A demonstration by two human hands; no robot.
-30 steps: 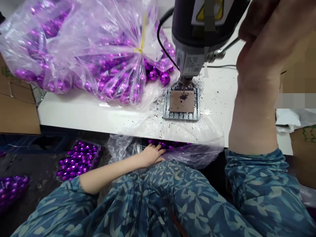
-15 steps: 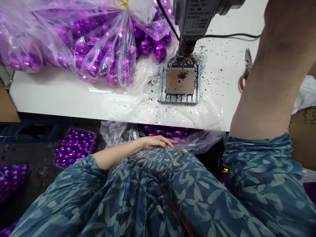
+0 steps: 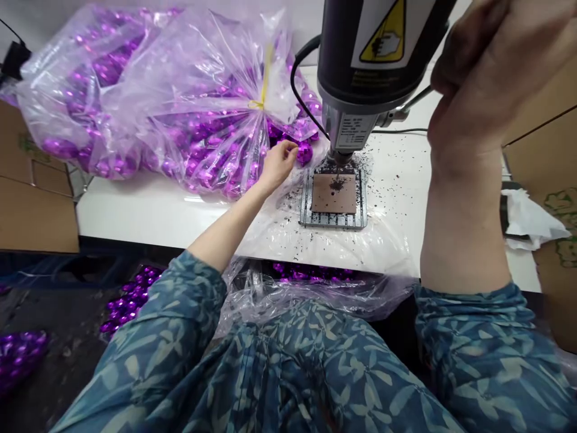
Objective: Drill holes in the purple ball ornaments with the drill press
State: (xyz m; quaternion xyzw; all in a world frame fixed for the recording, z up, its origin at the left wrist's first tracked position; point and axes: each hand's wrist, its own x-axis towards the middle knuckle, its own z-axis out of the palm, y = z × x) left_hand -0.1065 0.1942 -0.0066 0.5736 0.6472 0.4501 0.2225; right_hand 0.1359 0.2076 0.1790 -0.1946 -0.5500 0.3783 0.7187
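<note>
My left hand (image 3: 279, 163) is over the table beside the loose purple faceted balls (image 3: 304, 153). Its fingers are bent and the thumb is a little apart; the fingertips are at the near ball's left edge, and I cannot tell if they touch it. Up at the right, my right hand (image 3: 473, 78) is closed round the end of the drill press's feed lever (image 3: 417, 99). The drill press (image 3: 367, 78) stands over a brown board (image 3: 333, 195) with a small hole, lying on the slotted metal base (image 3: 361, 219). Dark shavings cover part of the board.
Large clear bags of purple balls (image 3: 198, 102), one tied with yellow string, fill the table's left. Below the front edge hangs an open plastic bag (image 3: 360, 294) holding more balls. Cardboard boxes (image 3: 36, 198) flank the table, and white crumpled material (image 3: 532, 216) lies at right.
My left hand has risen from my lap to the loose balls on the table. The view has shifted, bringing my right hand and the lever into sight.
</note>
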